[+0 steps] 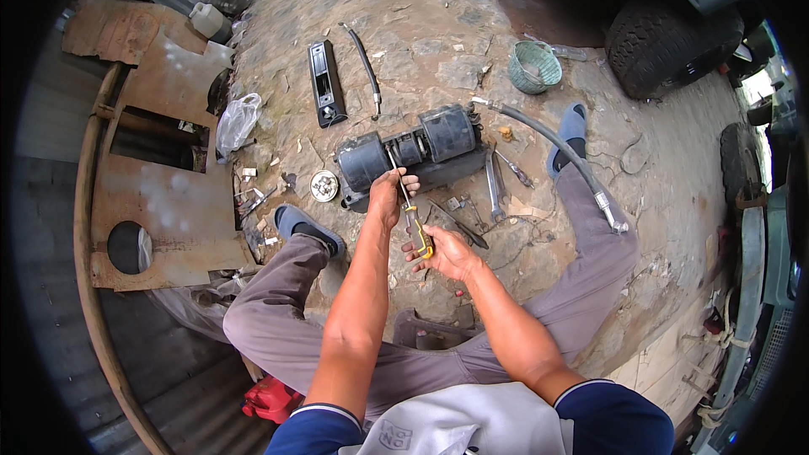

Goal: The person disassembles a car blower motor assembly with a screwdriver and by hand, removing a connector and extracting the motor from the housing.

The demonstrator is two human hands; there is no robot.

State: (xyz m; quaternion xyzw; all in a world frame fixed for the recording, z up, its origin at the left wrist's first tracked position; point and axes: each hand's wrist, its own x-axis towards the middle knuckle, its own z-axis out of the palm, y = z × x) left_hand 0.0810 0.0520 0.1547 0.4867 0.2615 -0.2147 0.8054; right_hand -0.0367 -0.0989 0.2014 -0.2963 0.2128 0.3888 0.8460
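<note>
A black twin-drum blower unit (362,162) lies on the ground in front of me, between my feet. A screwdriver (417,232) with a yellow and black handle points away from me, its tip at the gap between the two drums. My left hand (389,196) is closed around the metal shaft close to the unit. At the handle end, my right hand (451,254) curls its fingers under and around the grip. The exact spot that the tip touches is too small to make out.
A loose hose (539,128) runs from beside the unit to my right knee. Wrenches (493,185) and another screwdriver (514,170) lie right of the unit. A round tin of small parts (324,186), a black panel (324,84), a short hose (364,67) and a green basket (534,67) surround it.
</note>
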